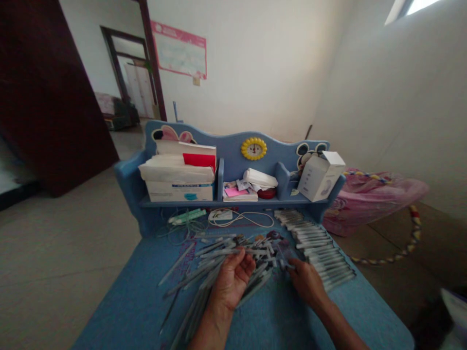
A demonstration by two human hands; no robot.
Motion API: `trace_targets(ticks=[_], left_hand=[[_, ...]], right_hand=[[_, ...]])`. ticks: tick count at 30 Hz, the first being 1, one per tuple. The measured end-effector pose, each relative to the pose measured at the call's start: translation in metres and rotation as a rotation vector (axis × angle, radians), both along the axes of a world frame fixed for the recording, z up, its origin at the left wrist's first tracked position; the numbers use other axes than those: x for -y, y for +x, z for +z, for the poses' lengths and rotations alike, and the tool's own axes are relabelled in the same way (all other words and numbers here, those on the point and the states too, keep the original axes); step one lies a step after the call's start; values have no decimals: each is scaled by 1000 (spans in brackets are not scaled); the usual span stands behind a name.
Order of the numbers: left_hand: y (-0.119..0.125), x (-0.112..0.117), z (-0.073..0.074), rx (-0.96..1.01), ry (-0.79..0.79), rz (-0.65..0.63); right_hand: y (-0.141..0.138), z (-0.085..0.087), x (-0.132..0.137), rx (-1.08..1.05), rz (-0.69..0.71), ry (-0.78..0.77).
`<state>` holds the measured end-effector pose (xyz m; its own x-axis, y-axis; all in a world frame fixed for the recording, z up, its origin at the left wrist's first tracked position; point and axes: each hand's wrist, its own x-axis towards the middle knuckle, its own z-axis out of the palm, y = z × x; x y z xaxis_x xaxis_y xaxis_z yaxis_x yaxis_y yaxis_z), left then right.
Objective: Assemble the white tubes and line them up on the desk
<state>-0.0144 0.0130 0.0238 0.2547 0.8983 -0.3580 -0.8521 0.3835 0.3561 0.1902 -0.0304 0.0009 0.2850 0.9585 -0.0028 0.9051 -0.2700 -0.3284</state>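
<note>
My left hand (pixel 233 277) is turned partly palm up with curled fingers, over a loose heap of pens (pixel 206 270). A slim clear pen (pixel 255 252) crosses at its fingertips and appears pinched there. To the right, my right hand (pixel 306 279) is closed, thumb against fingers, at the edge of a neat row of pens (pixel 324 257). A small pale end shows at its fingertips, too blurred to name. Between the hands, pen tips and a see-through, purplish plastic piece (pixel 284 250) lie on the blue desk (pixel 270 316).
Behind the pens lie a white looped cable (pixel 251 218), a power strip (pixel 221 215) and a green-white item (pixel 188 217) with tangled cord. The desk's shelf holds a carton of papers (pixel 175 189), a white box (pixel 321 177) and booklets (pixel 240 196) below a yellow clock (pixel 253 148).
</note>
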Motion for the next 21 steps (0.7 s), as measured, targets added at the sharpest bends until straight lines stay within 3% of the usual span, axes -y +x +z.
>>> trace_targets(ticks=[5,10,12,17,21], left_hand=[[-2,-1,-3,-11,1,20],[-2,0,-2,-28,6,28],[-2,1,-1,-35,11,30],[-1,1,-2,-47,27,18],[1,2,-4,-56,46,15]], right_hand=[[-8,-2,-11,122,15,-57],[-7,-1,-10,28,31,29],[-11,3,-5,-156,48,116],[-35,28,12,-902,65,241],[-50,47,19,-1267,97,311]])
